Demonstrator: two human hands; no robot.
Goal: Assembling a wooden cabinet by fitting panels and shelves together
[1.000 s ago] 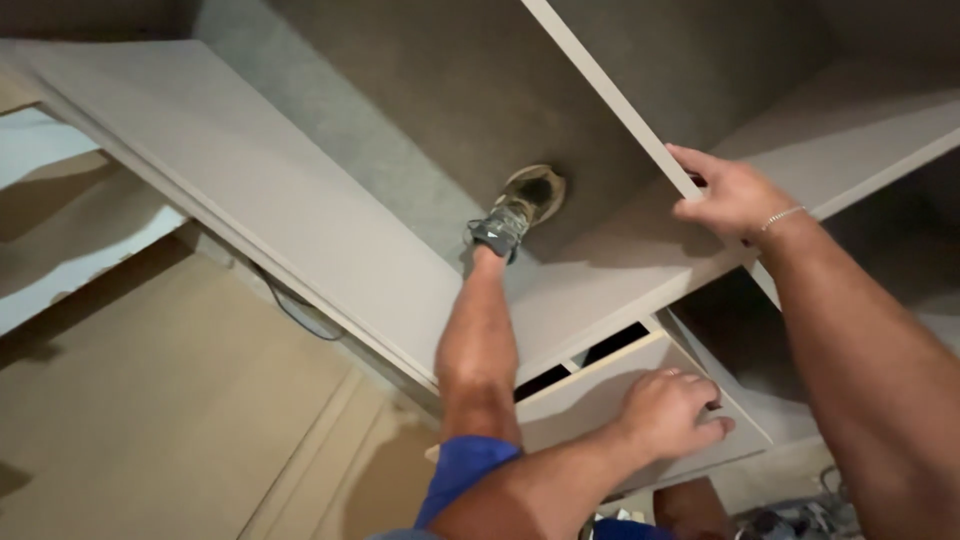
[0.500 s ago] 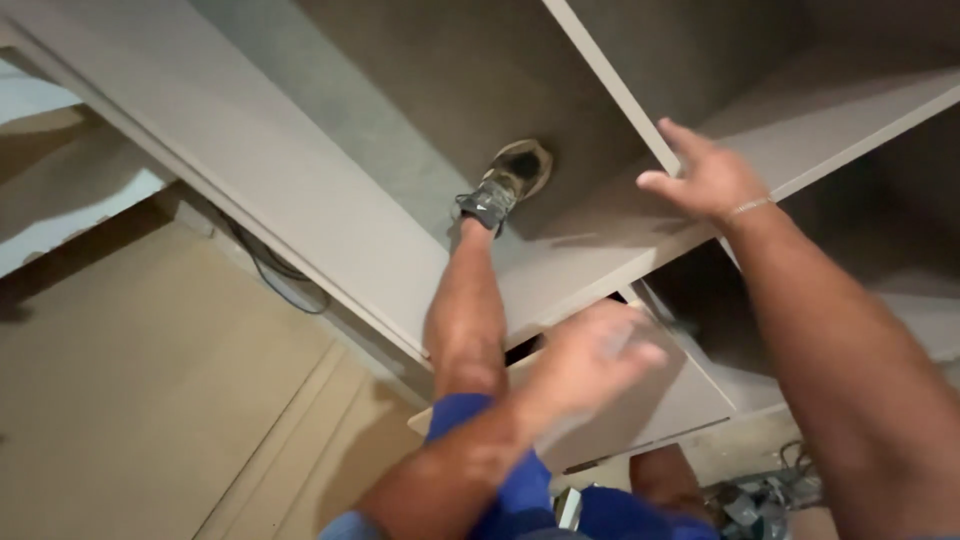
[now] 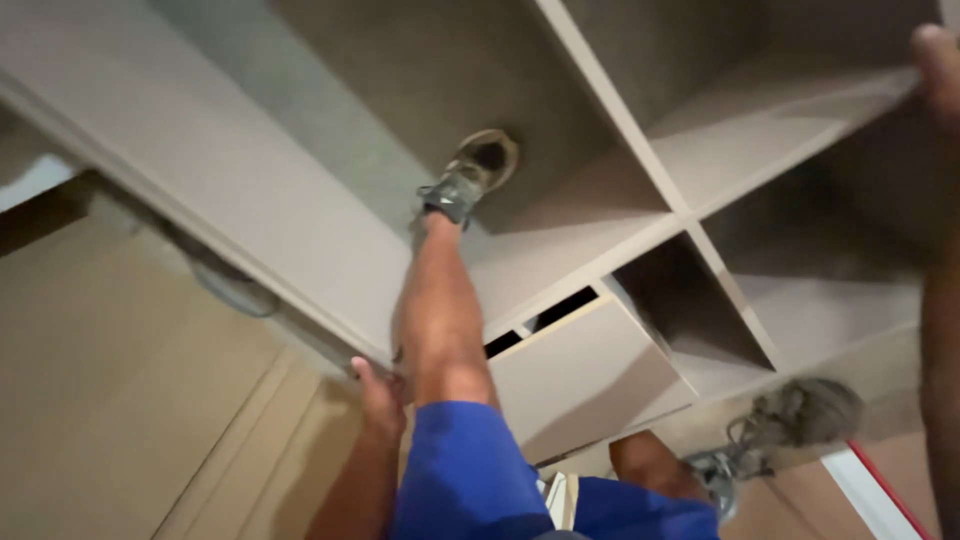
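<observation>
A large beige cabinet lies on its back on the floor, its long side panel (image 3: 250, 200) running from upper left to centre. My left hand (image 3: 378, 398) grips the lower end of that panel's edge, beside my left leg. My left shoe (image 3: 470, 180) stands inside an open compartment. Only a fingertip of my right hand (image 3: 938, 62) shows at the top right, against the edge of a shelf board (image 3: 800, 110); my forearm runs down the right border. A drawer front (image 3: 580, 375) sits slightly ajar below the thin divider (image 3: 620, 130).
My right shoe (image 3: 785, 430) stands on the floor beside the cabinet's lower corner. A grey cable (image 3: 230, 290) loops under the side panel. Brown flooring (image 3: 120, 420) spreads to the left. A white strip with a red edge (image 3: 870, 490) lies at the bottom right.
My left hand left the drawer front and dropped to the side panel's edge by my knee. My right hand slid off the divider to the top right, and the view moved closer.
</observation>
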